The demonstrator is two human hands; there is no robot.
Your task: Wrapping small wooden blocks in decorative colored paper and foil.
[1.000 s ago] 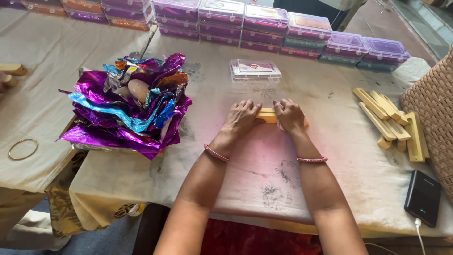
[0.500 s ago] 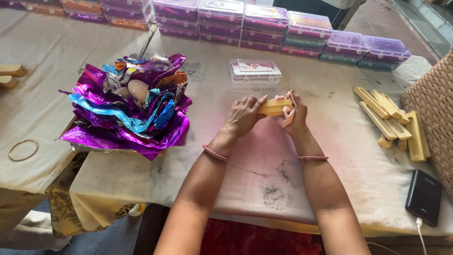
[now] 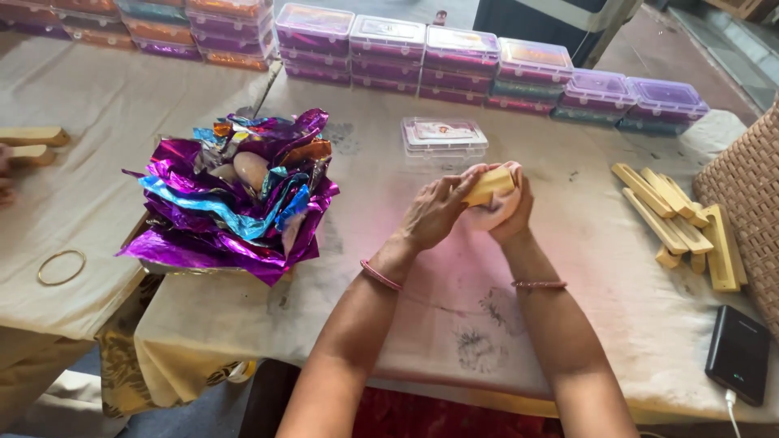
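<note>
1. Both hands were raised just above the cloth-covered table point(image 3: 568, 268), pressed together round one wooden block point(image 3: 490, 185); block sat tilted, one end higher, w/ its yellow top face showing between the fingers.
2. Left hand point(image 3: 436, 212) was closed on the block's near side, fingers curled over the left end; pink bangle at the wrist.
3. Right hand point(image 3: 507, 212) was cupped under & behind the block, palm touching it, also clamped on it; beaded bangle at that wrist.
4. Clear plastic box point(image 3: 444, 139) lay on the table just beyond the hands, lid on, apart from them.
5. Heap of shiny foil wrappers point(image 3: 235, 203), mostly purple w/ blue & orange bits, sat to the left; pale rounded items half buried in it, can't tell what.
6. Loose pile of wooden sticks point(image 3: 677, 219) lay to the right, beside a woven basket point(image 3: 751, 195) at the frame edge.
7. Row of stacked lidded boxes point(image 3: 454, 61) ran along the far edge; black power bank point(image 3: 738, 353) near right corner; thin ring point(image 3: 61, 267) far left.
</note>
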